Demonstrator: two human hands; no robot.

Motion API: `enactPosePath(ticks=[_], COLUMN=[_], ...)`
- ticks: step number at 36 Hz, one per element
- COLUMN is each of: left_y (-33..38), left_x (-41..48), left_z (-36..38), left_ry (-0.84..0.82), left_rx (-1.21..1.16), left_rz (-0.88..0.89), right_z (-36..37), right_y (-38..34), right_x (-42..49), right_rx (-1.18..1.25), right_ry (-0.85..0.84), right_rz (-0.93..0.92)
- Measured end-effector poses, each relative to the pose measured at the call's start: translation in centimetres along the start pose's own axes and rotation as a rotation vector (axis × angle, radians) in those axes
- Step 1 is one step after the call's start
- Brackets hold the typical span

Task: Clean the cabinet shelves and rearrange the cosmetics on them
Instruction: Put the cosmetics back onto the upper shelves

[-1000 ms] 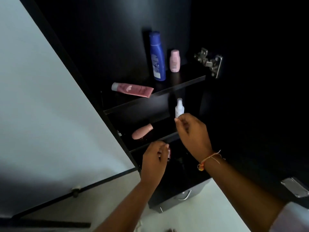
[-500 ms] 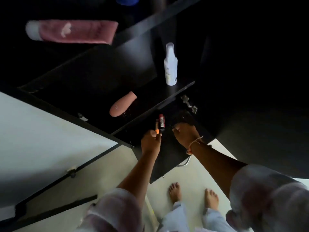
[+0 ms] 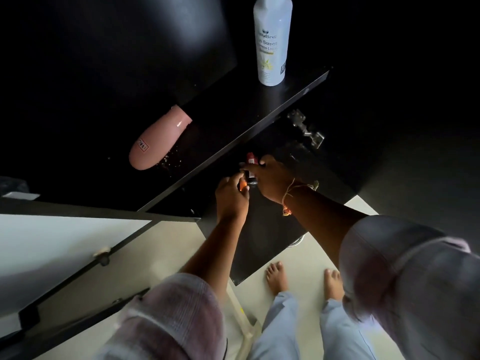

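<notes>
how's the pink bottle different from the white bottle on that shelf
The pink bottle lies on its side; the white bottle stands upright. The pink one is short and rounded with one small label; the white one is taller, straight-sided, with printed text. Crumbs lie scattered by the pink one; none show by the white one. Both sit on the same dark shelf, untouched by either hand.

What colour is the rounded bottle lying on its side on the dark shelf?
Pale pink, glossy, with a small label near its rounded end; the head view shows it clearly.
</notes>
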State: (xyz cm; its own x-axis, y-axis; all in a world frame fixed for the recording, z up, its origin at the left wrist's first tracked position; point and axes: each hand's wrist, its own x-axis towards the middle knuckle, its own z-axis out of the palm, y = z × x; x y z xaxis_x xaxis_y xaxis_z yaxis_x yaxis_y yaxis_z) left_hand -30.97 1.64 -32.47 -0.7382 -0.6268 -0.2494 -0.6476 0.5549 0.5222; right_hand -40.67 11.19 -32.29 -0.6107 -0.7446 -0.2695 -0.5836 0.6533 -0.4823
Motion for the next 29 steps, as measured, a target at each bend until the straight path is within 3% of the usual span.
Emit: enactPosePath(ticks=[6,12,19,29], left_y=[-0.2,0.3,1.2,6.3], left_x=[0.4,-0.9,-5.9,-15.8], left_z=[0.9,1.1,-1.4,-8.7], left_ry=[0.009,0.008,0.145,0.345], left_rx=[-0.023,-0.125,-0.213,-0.417], left_rz=[0.035,-0.077,-0.123,-0.092], right_z=[-0.2,-0.3,-2.8,-10.8], right_y=[-0.1,0.0,-1.3,-5.3], right_x=[-0.1,-2.1,-6.6,-16.8], right_rx=[0.036,0.082,0.323,0.413], right_ry=[0.055,0.051,0.121,0.289], right_rz=[0.069,0.148,0.25,0.082])
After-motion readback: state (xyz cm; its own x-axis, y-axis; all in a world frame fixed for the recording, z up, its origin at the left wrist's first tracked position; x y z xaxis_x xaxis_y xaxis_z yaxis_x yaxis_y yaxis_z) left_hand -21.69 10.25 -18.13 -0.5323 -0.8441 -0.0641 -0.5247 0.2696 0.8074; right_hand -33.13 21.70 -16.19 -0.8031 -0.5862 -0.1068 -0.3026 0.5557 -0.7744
